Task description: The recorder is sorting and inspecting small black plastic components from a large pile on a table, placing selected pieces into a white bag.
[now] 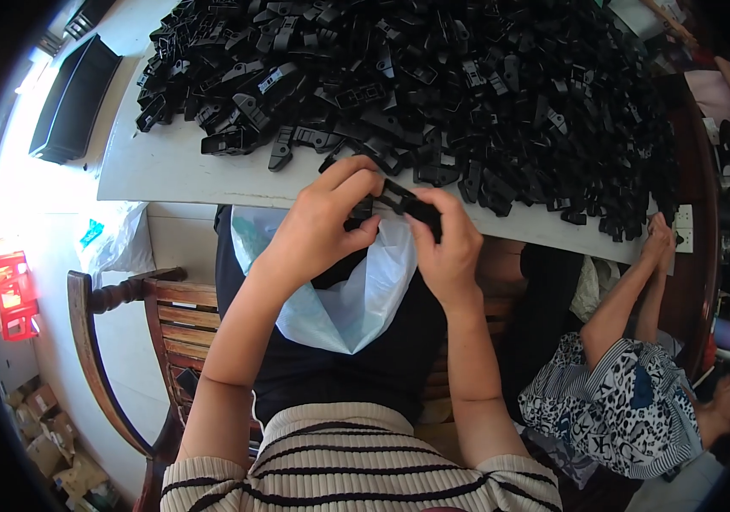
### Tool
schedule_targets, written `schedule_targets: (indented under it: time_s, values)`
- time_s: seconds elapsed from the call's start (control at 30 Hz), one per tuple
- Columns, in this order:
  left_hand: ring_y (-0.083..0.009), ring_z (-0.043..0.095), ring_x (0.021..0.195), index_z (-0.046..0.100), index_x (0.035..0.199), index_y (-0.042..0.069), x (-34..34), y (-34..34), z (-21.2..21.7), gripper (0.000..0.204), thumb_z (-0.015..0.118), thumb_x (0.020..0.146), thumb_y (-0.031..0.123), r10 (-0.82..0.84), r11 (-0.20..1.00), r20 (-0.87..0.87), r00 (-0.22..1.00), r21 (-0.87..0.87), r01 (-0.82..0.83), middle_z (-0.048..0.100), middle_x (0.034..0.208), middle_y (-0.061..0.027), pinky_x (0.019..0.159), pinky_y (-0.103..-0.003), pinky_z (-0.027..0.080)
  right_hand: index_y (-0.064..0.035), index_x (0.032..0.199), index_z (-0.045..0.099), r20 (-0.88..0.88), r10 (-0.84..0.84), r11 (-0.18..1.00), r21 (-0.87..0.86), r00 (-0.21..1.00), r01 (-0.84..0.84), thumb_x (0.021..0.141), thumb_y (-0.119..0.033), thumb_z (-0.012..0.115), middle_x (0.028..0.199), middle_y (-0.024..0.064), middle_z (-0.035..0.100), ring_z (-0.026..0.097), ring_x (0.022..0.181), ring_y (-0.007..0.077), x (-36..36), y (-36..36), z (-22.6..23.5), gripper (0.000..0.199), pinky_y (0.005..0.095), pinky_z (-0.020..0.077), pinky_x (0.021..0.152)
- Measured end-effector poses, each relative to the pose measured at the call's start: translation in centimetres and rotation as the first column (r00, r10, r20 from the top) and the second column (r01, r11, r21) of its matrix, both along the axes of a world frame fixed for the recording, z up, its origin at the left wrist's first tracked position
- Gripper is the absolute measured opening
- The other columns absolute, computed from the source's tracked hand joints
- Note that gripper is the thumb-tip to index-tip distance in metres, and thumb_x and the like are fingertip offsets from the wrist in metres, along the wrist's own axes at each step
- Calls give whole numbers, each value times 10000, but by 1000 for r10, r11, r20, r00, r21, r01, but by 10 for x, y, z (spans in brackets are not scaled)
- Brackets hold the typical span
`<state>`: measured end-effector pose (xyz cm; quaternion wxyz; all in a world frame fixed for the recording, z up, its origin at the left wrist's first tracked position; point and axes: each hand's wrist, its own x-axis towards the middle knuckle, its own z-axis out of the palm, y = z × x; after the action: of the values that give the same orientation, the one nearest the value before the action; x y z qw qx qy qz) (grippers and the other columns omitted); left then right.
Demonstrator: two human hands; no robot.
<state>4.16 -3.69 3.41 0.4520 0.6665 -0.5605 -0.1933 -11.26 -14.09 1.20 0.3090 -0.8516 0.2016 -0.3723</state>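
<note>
Just over the table's front edge, my right hand (450, 235) is closed on a black plastic part (397, 196), which stretches toward my other hand. My left hand (327, 213) curls close beside it, thumb and fingers bent around another dark piece (360, 210) that is mostly hidden. Below both hands a white plastic bag (356, 303) hangs open across my lap. Behind them a large heap of similar black plastic parts (416, 81) covers most of the table.
The pale tabletop (186, 175) shows along its front edge. I sit on a wooden slatted bench (182, 320). Another person (612, 392) sits at the right, hands at the table's corner. A black bin (75, 98), red stools (14, 294) and a clear bag (118, 243) stand left.
</note>
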Motion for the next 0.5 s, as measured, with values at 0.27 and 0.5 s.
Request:
schedule_targets:
  time_s: [0.27,0.5]
  values:
    - [-282,622,804,582,1096,61,-12,-4,-7,404,742,725,58,182,980,244,953,-128,-155,546,1172,-132,643,-329,535,24,1089,511,156,-109,853,522,982,12,858,53,646,867,91,649,641,720,117,-17,8,-2,269,236,520,640]
    - [-236,620,811,591,1082,-21,-37,4,-12,364,676,738,58,114,963,502,857,-269,30,577,1098,-153,631,-289,529,46,1108,487,210,-100,653,752,973,-95,879,29,638,882,108,660,632,706,107,-17,36,17,275,220,512,629]
